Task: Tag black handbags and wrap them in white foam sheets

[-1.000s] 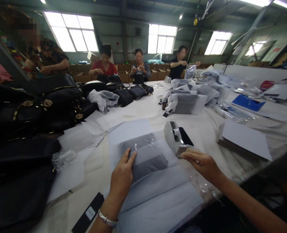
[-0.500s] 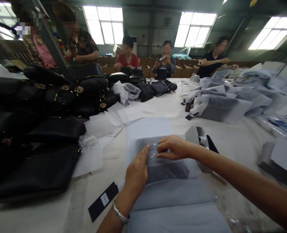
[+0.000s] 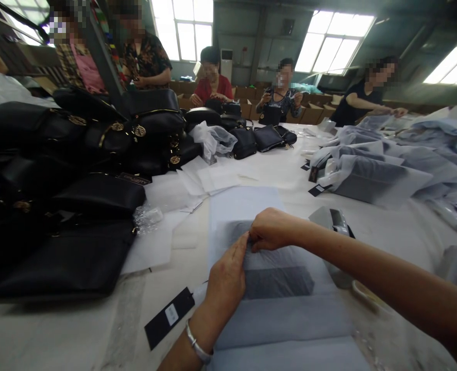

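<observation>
Black handbags crowd the bench at left, with a black hang tag near its front edge. At centre the left hand presses flat on the tissue-wrapped parcel, while the right hand pinches the soft, light, tear-prone tissue at the top fold. Room is tighter rightward, where a tape dispenser sits just beside the parcel.

A dark grey bag wrapped in translucent white tissue paper lies flat on the tabletop, its folded paper flap pressed down near the top edge
</observation>
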The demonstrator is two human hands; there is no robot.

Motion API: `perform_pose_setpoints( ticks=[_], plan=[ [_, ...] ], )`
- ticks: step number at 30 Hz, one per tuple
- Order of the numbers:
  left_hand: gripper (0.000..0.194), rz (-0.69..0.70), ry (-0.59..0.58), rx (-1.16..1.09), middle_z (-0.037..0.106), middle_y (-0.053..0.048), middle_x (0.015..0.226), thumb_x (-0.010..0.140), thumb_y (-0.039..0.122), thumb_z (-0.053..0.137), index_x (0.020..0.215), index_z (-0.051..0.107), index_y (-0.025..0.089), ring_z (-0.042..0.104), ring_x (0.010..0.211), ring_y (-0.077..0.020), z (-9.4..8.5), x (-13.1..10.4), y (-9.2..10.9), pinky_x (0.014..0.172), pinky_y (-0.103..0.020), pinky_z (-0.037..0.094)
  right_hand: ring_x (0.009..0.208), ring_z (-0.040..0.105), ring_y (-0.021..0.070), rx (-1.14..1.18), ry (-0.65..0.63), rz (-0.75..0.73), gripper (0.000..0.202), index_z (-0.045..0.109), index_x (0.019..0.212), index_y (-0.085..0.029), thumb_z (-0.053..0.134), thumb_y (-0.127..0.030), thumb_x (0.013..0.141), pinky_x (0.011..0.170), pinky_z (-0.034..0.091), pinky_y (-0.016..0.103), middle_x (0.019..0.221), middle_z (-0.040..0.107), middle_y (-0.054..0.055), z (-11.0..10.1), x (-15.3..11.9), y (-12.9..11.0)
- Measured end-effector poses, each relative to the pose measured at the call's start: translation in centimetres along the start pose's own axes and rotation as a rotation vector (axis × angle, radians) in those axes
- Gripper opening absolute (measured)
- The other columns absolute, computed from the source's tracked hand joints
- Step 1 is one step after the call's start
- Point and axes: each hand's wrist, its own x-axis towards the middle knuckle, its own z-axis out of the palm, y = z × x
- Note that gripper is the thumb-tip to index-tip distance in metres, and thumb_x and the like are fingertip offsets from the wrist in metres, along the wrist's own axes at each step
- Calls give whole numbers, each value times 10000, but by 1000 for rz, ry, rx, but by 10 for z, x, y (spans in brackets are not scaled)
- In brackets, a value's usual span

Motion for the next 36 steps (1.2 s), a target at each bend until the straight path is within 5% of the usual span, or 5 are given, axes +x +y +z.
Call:
perform_pose_setpoints(
  ticks=[15, 22, 25, 31, 36],
  plan=[
    [754, 14, -14, -1, 478, -82, 1471, 774, -54, 355, 1490, 297, 175, 488, 1319, -169, -1, -1, 2, 1082, -338, 439, 588, 630, 205, -19, 6, 115, 649, 745, 730, -211, 557, -830, 676, 513, 271, 254, 632, 710, 79, 3, 8, 26],
    [743, 15, -53, 90, 432, -54, 1506, 769, -67, 352, 1448, 401, 230, 494, 1317, -199, -1, 0, 5, 1060, -366, 470, 725, 653, 212, 110, 287, 529, 394, 707, 803, -207, 521, -539, 906, 592, 365, 270, 783, 726, 71, 25, -32, 55],
    [692, 41, -62, 141, 428, -52, 1508, 768, -68, 375, 1378, 499, 236, 511, 1302, -210, -4, 1, 6, 1055, -372, 479, 862, 661, 193, 171, 435, 559, 313, 673, 992, -209, 431, -407, 985, 727, 450, 279, 960, 725, 64, 46, -60, 27],
    [487, 122, 18, 237, 535, -75, 1423, 872, 18, 416, 1303, 565, 188, 540, 1273, -204, -9, 10, 19, 1059, -369, 482, 1111, 612, 206, 335, 746, 260, 223, 638, 1120, -207, 479, -260, 972, 999, 457, 340, 1194, 679, 74, 103, -102, -72],
    [457, 278, -2, 418, 452, -71, 1486, 976, 330, 444, 1412, 444, 194, 388, 1391, -262, 7, 17, 24, 1146, -560, 329, 943, 699, 213, 338, 741, 181, 240, 660, 1122, -231, 517, -220, 929, 818, 557, 289, 1100, 730, 61, 126, -121, -119]
  ],
)
